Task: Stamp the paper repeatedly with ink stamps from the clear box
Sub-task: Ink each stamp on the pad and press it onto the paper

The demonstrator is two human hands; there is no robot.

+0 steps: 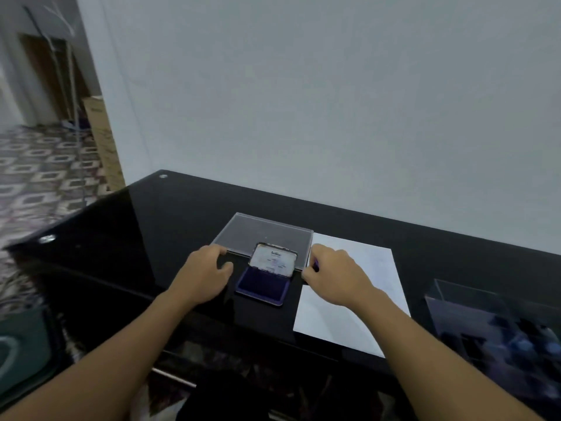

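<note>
A clear flat lid (267, 235) lies on the black table (170, 214), with an open purple ink pad (262, 285) at its near edge, the pad's cover tilted up. My left hand (203, 275) grips the lid's near left corner between curled fingers and thumb. My right hand (337, 275) is curled at the lid's near right corner and pinches a small purple stamp (315, 264), mostly hidden by the fingers. The white paper (364, 299) lies to the right, under my right hand. At the far right stands the clear box (473, 302), with several dark and blue stamps blurred inside.
The table's back edge meets a plain wall. Its left end drops to a patterned tile floor, where a cardboard box (103, 141) leans against the wall. The table's near edge runs below my forearms.
</note>
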